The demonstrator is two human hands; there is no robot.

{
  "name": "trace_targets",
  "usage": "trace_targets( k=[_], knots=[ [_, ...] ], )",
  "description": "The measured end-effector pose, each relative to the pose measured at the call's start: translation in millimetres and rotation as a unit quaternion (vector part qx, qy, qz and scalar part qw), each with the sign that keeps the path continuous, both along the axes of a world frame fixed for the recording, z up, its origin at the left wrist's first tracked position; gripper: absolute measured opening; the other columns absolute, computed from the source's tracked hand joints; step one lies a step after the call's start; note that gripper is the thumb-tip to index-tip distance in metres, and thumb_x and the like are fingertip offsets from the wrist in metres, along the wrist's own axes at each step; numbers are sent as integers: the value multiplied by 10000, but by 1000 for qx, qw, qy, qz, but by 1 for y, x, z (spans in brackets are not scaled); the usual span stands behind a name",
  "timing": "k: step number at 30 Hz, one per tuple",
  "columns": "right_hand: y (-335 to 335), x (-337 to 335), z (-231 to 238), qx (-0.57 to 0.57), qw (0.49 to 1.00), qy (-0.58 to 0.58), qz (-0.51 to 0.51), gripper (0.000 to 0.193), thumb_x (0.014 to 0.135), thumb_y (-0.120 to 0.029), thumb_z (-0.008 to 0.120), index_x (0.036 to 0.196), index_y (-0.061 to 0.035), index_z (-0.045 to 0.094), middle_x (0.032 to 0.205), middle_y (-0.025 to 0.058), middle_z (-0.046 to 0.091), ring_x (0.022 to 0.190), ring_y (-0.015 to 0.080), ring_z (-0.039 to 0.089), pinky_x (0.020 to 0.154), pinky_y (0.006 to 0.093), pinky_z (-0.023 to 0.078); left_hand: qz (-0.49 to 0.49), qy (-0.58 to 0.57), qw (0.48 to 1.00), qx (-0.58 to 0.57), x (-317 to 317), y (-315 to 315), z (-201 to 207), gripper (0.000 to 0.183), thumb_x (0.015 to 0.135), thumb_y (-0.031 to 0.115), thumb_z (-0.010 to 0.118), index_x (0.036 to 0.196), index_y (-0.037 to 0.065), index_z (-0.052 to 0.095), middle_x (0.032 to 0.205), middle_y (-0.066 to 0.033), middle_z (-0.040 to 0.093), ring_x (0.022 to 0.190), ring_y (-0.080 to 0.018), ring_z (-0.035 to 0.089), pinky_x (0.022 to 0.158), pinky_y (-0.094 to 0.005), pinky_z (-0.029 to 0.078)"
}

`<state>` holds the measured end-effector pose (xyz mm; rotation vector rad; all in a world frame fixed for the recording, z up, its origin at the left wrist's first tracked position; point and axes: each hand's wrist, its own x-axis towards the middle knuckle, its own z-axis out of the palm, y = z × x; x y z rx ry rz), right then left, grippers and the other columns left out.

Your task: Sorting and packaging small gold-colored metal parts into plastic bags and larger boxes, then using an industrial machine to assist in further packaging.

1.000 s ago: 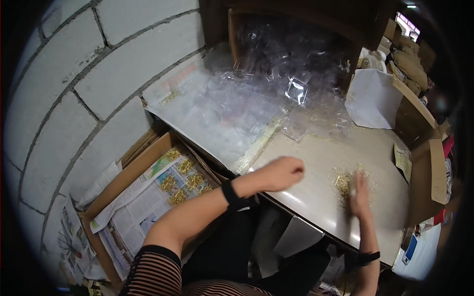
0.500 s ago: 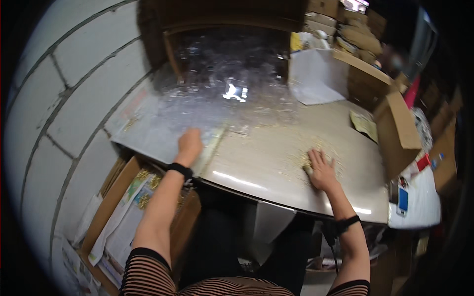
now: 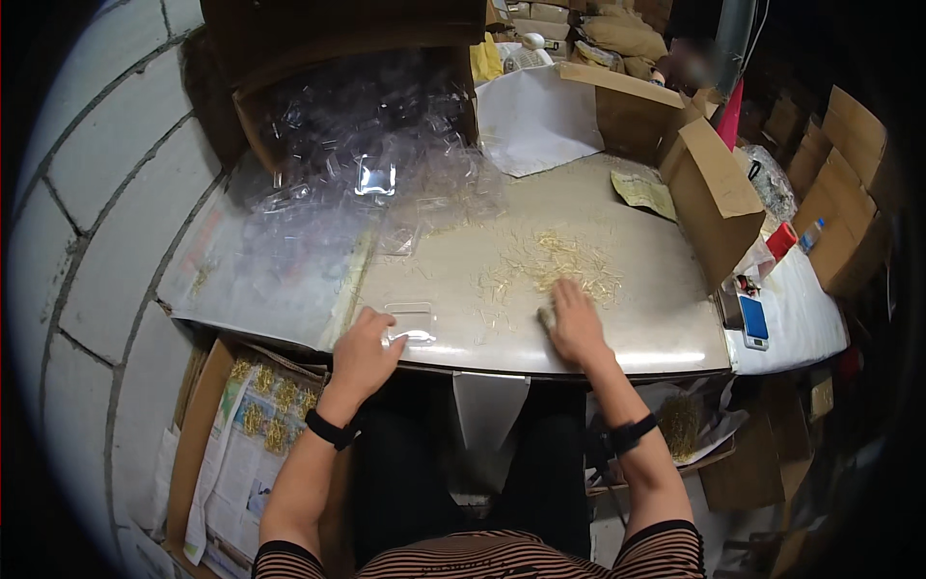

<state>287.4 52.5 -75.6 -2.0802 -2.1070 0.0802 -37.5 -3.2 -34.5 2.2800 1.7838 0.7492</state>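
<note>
A small clear plastic box [image 3: 415,317] lies near the table's front edge, its left side gripped between the thumb and fingers of my left hand [image 3: 367,349]. My right hand [image 3: 579,328] rests palm down on the table, fingers stretched forward to the near edge of a loose pile of thin gold-coloured metal pieces [image 3: 559,261]. Its thumb looks darkly covered. Whatever is beneath the palm is hidden. At the back left, a heap of similar clear boxes [image 3: 338,145] spills from a cardboard carton [image 3: 253,125].
Below the left table edge sits a carton [image 3: 183,463] with gold bundles [image 3: 275,405] on newspaper. To the right stand an open cardboard box [image 3: 719,183] and a blue-topped scale [image 3: 753,317]. A crumpled paper [image 3: 644,193] lies on the table [image 3: 666,333]. A block wall [image 3: 116,251] borders the left.
The clear box has come to the near table edge at my left hand, which was a blurred fist before. My right hand stays by the gold pieces. The view has shifted.
</note>
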Motion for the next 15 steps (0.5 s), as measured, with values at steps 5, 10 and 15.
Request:
trace_targets(
  k=[5,10,15],
  knots=[
    [-5,0,0,18,999,23,31,630,937,-418,370,1383,17,274,1471,177,226,1380,287,174,1113,444,147,192,-16,980,46,-19,29,-24,333,779,288,650,970,29,564,964,-148,554,854,-352,580,715,-434,455],
    [-2,-4,-10,46,999,12,7,640,927,-410,401,1370,38,284,1455,188,254,1364,320,206,1102,442,191,188,-45,969,-157,-29,47,-33,378,779,336,647,946,15,536,1058,-170,541,902,-351,568,732,-424,446],
    [-15,-24,-14,37,994,42,91,644,918,-387,438,1366,49,282,1448,210,254,1357,331,219,1101,422,201,203,-71,974,-72,3,35,-33,387,781,313,639,981,-6,547,1104,-177,508,912,-399,566,786,-466,456]
  ],
)
